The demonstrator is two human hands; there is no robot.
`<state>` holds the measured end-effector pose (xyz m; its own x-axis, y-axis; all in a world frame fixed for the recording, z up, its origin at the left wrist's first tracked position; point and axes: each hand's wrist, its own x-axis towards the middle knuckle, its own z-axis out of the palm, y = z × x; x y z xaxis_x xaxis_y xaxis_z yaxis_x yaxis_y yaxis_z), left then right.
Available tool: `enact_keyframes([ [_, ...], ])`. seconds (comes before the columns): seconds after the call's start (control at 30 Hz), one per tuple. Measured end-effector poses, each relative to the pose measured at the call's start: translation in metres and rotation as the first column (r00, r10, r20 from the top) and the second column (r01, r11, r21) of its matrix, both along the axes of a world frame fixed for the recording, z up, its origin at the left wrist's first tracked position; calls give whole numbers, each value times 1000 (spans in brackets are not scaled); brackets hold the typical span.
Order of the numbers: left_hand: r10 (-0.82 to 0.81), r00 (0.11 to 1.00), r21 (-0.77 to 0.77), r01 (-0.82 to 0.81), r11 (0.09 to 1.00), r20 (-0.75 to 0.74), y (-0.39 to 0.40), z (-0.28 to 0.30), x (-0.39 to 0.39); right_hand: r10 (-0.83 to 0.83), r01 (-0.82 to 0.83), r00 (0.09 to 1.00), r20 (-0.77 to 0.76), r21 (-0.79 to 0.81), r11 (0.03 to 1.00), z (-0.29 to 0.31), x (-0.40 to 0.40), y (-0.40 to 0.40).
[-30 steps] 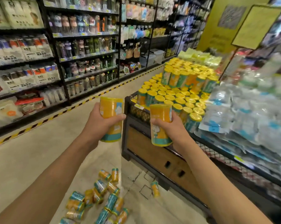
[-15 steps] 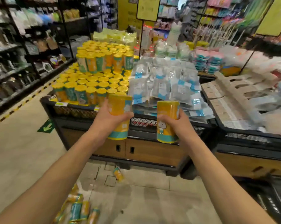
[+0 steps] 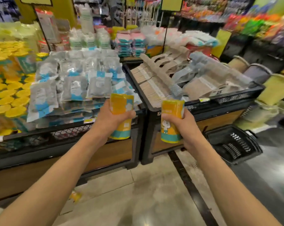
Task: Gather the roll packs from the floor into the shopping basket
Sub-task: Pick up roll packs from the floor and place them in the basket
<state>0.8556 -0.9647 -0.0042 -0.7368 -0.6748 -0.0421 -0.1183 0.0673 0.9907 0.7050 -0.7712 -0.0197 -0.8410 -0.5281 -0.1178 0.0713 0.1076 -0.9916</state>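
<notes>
Left hand point(image 3: 111, 119) grasps 1 roll pack point(image 3: 121, 116), upright, fingers wrapped round its middle. Right hand point(image 3: 184, 126) grasps a 2nd roll pack point(image 3: 171, 121), also upright. Both are held in the air in front of the display bins point(image 3: 222, 101). The shopping basket point(image 3: 232, 144) sits on the floor point(image 3: 154, 193) to the right, just beside the right-hand bin and well apart from both hands.

Risks, as judged:
- Packs look soft-wrapped; a loose squeeze during the swing right could let 1 slip.
- Left pack has the longer reach; dropped short, it lands on the floor or hits the basket rim.
- Tossing from standing height may bounce a pack out.

Hard to make out:
- The view is motion-blurred; print on the packs is unreadable.
- Basket contents cannot be told; the interior is dark.
- 1 yellow pack on the floor point(image 3: 75, 195) is blurred; any others lie out of view.
</notes>
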Motion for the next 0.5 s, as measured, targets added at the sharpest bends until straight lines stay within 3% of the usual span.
enact_keyframes([
  [0.27,-283,958,15,283,959,42,68,-13,-138,-319,318,948,7,32,947,-12,-72,101],
  [0.5,-535,845,55,533,844,23,108,-25,-255,-547,545,837,13,69,836,-18,-128,160],
])
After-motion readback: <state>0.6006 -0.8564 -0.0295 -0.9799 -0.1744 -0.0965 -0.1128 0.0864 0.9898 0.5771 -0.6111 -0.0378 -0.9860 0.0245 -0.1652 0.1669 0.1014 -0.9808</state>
